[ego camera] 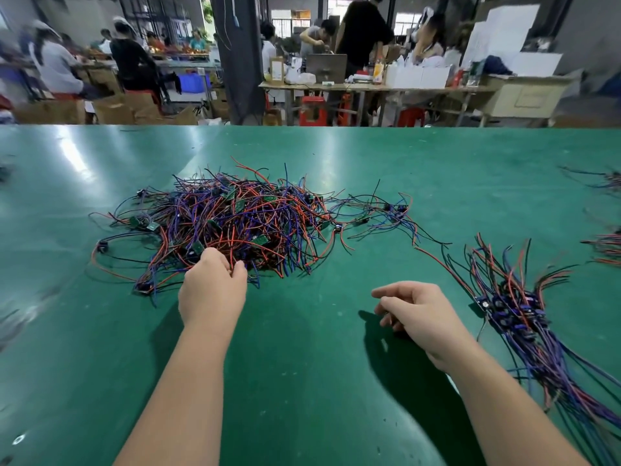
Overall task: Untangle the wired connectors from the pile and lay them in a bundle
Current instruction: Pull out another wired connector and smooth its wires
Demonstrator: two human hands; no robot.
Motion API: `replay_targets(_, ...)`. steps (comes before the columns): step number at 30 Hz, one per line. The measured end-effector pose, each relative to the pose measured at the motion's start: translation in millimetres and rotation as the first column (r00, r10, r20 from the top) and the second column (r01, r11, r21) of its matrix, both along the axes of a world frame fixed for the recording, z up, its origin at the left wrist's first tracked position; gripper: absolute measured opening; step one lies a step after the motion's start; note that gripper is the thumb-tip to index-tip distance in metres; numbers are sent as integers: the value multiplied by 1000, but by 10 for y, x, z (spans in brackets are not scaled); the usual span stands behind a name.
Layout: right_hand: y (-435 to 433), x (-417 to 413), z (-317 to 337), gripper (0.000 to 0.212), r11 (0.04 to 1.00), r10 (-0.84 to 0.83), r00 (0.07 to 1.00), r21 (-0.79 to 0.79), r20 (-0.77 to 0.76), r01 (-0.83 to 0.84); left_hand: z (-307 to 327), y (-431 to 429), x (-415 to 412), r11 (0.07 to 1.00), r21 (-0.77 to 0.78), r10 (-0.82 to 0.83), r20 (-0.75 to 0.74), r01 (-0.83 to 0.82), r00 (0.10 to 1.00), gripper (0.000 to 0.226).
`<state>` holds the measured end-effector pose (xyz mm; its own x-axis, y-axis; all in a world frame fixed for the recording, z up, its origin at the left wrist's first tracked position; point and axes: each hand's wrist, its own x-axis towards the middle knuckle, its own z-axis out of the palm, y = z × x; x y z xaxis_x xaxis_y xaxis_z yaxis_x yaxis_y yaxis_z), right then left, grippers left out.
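A tangled pile of wired connectors (235,227), red, blue and black wires with small green boards, lies on the green table (302,381) left of centre. My left hand (213,287) reaches into the pile's near edge, its fingers curled into the wires. Whether it pinches a wire is hidden. To the right my right hand (413,311) hovers just above the table with loosely curled fingers, holding nothing. A laid-out bundle of wired connectors (517,311) stretches along the right side, wires running toward me.
A few loose wired connectors (386,213) trail from the pile toward the bundle. More wire bundles (608,247) sit at the far right edge. Beyond the table's far edge are people, tables, red stools and boxes.
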<state>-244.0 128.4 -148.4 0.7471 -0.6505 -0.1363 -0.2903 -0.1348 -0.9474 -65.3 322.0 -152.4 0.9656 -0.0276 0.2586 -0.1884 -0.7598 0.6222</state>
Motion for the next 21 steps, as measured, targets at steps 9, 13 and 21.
replay_targets(9, 19, -1, 21, 24, 998, 17, 999, 68, 33, -19, 132, -148, -204, 806, -553, -128, 187, 213, 974, 23)
replay_targets(13, 65, 43, 42, 14, 931, 48, 988, 351, 145, -97, 206, -351, -634, 699, -424, -341, 511, 576, 789, 21)
replay_targets(21, 134, 55, 115, 19, 799, 155, 934, 515, 322, -310, 26, -606, -1164, 353, -32, -835, 441, 935, 330, 20)
